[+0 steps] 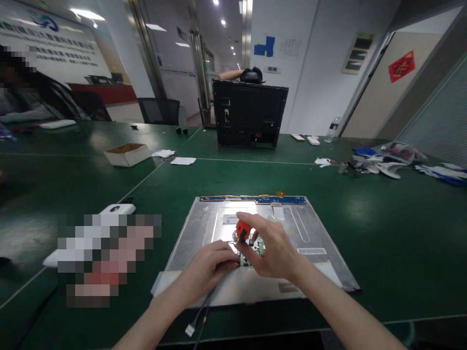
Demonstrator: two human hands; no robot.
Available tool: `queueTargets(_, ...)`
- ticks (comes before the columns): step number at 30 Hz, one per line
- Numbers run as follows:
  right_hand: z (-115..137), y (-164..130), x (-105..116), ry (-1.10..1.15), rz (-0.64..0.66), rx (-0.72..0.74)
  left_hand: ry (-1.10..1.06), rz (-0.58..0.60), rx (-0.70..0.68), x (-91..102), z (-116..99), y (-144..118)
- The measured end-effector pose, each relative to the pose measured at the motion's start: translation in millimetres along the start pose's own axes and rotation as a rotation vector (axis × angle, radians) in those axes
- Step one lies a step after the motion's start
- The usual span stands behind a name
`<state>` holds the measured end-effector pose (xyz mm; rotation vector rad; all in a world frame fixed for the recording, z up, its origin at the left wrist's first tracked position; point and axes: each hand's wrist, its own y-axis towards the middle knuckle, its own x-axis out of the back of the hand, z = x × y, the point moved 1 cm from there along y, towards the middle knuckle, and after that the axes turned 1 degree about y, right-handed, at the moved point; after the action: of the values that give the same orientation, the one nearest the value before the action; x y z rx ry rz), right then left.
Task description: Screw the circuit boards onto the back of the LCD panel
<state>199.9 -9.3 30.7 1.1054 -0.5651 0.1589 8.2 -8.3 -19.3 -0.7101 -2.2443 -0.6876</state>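
A flat metal display panel (314, 228) lies back-side up on the green table, with a blue strip along its far edge. My right hand (273, 250) grips an orange-handled screwdriver (242, 230), held upright over a small green circuit board (257, 249) near the panel's middle. My left hand (209, 267) rests on the panel just left of the board, fingers curled and pinching something small beside the screwdriver tip. A thin cable with a white plug (193, 323) runs from under my left hand toward the table's near edge.
A black monitor housing (250, 114) stands upright at the table's far side. A small open cardboard box (127, 154) sits left, a white device (116, 209) nearer. Loose parts and bags (386, 160) lie at right. A person sits far left.
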Motion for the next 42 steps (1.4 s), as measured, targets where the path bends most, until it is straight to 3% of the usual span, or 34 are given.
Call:
queueTargets(23,-0.1,-0.9,-2.4,0.027,-0.062,0.022,-0.022,-0.023,-0.044,-2.0,4.9,-0.3)
queueTargets(42,-2.1,-2.1,6.3,-0.050,-0.161,0.000,0.005,0.018,0.053,3.7,-3.8,-0.7)
